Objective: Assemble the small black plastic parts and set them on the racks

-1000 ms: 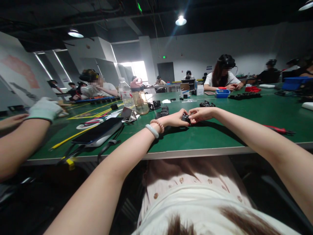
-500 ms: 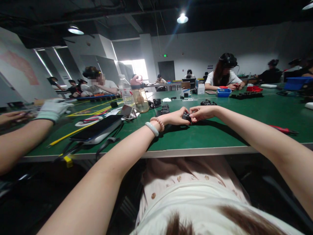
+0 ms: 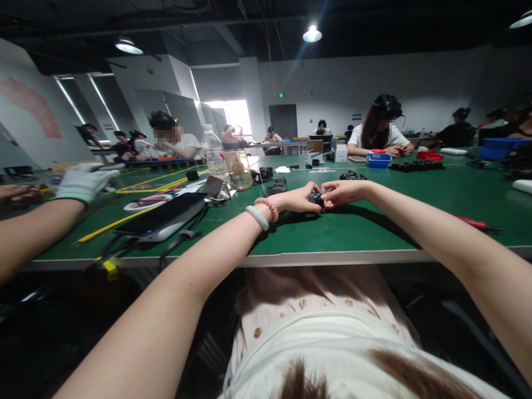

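Note:
My left hand (image 3: 298, 200) and my right hand (image 3: 343, 192) meet over the green table (image 3: 374, 227), both closed around a small black part (image 3: 316, 198) held just above the surface. The fingertips of the right hand pinch its right side. The left hand wraps it from the left; two bead bracelets (image 3: 262, 213) sit on that wrist. A dark flat piece lies under my left hand on the table.
A phone on a white power bank (image 3: 166, 219) with cables lies left. Bottles (image 3: 233, 160) stand behind it, and black parts (image 3: 277, 187) beyond my hands. Red-handled pliers (image 3: 477, 224) lie right. A neighbour's gloved hand (image 3: 83, 180) works at left. Other people sit farther off.
My hands stay together on the black part, almost unmoved. The neighbour's gloved hand has shifted slightly. The view has tilted a little.

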`<act>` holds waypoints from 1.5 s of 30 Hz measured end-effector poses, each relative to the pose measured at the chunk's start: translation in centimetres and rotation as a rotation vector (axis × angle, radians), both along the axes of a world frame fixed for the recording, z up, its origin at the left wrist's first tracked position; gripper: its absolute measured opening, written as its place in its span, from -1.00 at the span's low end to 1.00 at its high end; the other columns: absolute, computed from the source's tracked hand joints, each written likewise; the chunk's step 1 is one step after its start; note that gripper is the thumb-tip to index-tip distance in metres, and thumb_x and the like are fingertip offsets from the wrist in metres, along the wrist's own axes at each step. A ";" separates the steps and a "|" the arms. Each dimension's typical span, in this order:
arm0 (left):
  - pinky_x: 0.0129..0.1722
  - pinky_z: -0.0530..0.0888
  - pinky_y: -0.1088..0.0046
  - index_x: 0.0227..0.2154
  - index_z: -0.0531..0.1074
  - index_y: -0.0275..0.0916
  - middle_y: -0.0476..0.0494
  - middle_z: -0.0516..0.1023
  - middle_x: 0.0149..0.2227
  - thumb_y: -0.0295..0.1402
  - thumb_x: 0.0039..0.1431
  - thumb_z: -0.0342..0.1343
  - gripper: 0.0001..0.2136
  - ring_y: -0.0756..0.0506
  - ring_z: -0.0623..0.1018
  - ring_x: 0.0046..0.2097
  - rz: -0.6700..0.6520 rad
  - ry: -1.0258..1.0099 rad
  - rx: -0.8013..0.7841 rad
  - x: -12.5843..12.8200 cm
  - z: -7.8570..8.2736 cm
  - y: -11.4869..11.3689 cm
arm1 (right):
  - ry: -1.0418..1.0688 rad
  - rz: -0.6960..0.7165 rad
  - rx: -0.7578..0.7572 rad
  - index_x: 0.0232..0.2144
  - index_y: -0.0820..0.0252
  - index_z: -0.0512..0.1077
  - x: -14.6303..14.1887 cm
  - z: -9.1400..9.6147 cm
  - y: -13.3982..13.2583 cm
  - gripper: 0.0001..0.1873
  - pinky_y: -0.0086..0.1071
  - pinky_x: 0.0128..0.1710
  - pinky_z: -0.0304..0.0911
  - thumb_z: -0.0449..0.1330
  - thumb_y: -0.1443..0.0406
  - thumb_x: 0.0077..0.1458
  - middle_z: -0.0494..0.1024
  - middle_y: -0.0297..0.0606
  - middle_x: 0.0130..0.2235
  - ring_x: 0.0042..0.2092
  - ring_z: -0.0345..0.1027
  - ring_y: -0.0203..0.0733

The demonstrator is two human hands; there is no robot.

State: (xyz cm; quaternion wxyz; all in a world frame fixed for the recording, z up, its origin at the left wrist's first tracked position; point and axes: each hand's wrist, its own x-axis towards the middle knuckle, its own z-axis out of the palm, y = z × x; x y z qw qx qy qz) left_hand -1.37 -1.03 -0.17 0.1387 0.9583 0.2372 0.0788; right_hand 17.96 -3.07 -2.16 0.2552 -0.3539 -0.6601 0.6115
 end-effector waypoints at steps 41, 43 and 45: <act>-0.28 0.28 0.48 -0.13 0.07 -0.20 -0.04 0.31 -0.23 -0.15 -0.20 0.01 -0.48 -0.06 0.34 -0.23 -0.005 -0.001 -0.055 -0.2 0.0 0.1 | -0.140 -0.035 0.005 -0.42 0.27 0.26 0.1 0.3 0.0 -0.71 -0.53 -0.49 0.13 0.18 0.18 -0.15 0.39 -0.36 -0.50 -0.48 0.25 -0.44; -0.28 0.28 0.48 -0.13 0.07 -0.20 -0.04 0.31 -0.23 -0.15 -0.21 0.02 -0.48 -0.07 0.34 -0.22 0.010 0.001 -0.049 -0.2 0.0 0.0 | -0.138 -0.033 -0.002 -0.43 0.27 0.27 0.0 0.3 0.1 -0.72 -0.53 -0.49 0.13 0.16 0.17 -0.14 0.38 -0.35 -0.51 -0.48 0.25 -0.44; -0.26 0.27 0.47 -0.13 0.07 -0.21 -0.05 0.31 -0.23 -0.15 -0.22 0.02 -0.47 -0.07 0.33 -0.21 0.024 0.005 -0.047 -0.2 0.0 -0.1 | -0.135 -0.035 -0.007 -0.43 0.28 0.28 0.0 0.2 0.1 -0.72 -0.52 -0.49 0.12 0.16 0.16 -0.13 0.38 -0.35 -0.51 -0.48 0.24 -0.44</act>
